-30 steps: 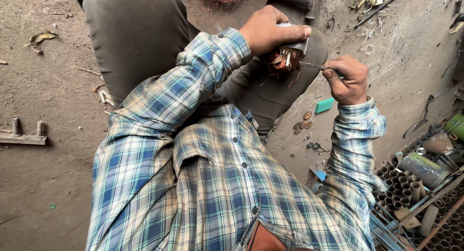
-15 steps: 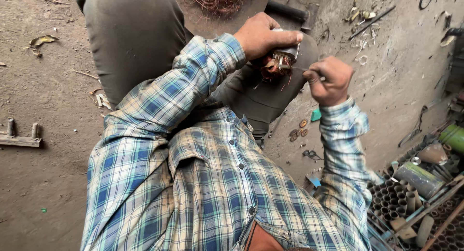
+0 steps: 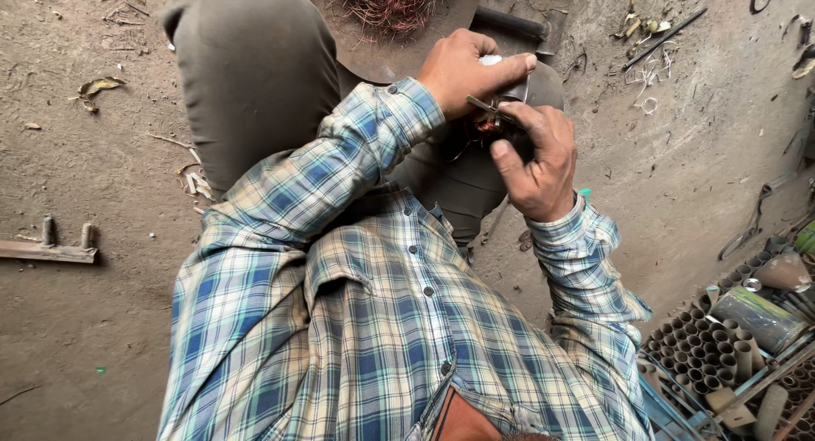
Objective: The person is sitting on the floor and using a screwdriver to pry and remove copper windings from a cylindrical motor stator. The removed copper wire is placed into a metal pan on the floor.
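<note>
The head view looks straight down over a blue, white and yellow plaid shirt point(image 3: 373, 322) to two hands meeting above the lap. The left hand point(image 3: 463, 72) is closed around a small motor part point(image 3: 501, 110) of grey metal, with reddish copper winding showing in the gap between the hands; the thumb lies across its top, over a pale patch. The right hand point(image 3: 535, 165) presses in against the same part from below and to the right, its fingers curled on it; what the fingertips pinch is hidden, so I cannot tell whether they grip a wire or only bear on the winding. The part sits just in front of the knees, over the grey trousers point(image 3: 255, 76).

Beyond the hands, a round brown pan point(image 3: 356, 42) lies on the ground and holds a loose tangle of thin reddish wire point(image 3: 390, 1). Beside its right edge is a dark metal bar point(image 3: 509, 22).

At the lower right stands a tray point(image 3: 679, 411) packed with short cardboard-coloured tubes point(image 3: 709, 348) set upright, open ends showing. Just beside them lies a cylindrical can point(image 3: 755, 315) with a greenish label, tipped on its side, and near it a brown funnel-shaped piece point(image 3: 785, 271). A scrap of teal packaging point(image 3: 585, 192) peeks out at the right wrist.

On the dirt floor point(image 3: 102, 152) at the far left rests a flat metal strip with two upright pegs point(image 3: 51, 246). Dry leaves point(image 3: 98, 87) lie above it.
</note>
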